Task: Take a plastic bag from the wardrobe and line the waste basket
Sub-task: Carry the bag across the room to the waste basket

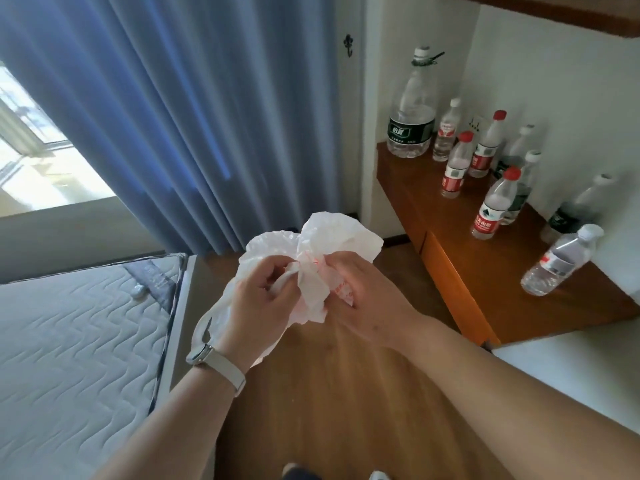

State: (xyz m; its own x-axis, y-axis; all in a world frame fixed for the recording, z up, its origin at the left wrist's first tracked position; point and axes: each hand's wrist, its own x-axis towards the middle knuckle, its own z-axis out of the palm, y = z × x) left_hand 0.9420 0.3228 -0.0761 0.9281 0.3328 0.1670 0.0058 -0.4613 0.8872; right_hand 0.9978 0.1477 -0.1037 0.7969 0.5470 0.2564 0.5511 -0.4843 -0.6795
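Observation:
A crumpled white plastic bag (332, 237) with red print is held in front of me, above the wooden floor. My left hand (258, 299), with a watch on its wrist, pinches the bag's left side between thumb and fingers. My right hand (360, 292) grips the bag's right side with curled fingers. A handle loop of the bag hangs down by my left wrist. Neither the waste basket nor the wardrobe is in view.
A bare quilted mattress (76, 341) lies at the left. Blue curtains (194, 116) hang ahead beside a window. A low wooden cabinet (485, 271) at the right carries several water bottles (412, 109). Open wooden floor (329, 410) stretches below my arms.

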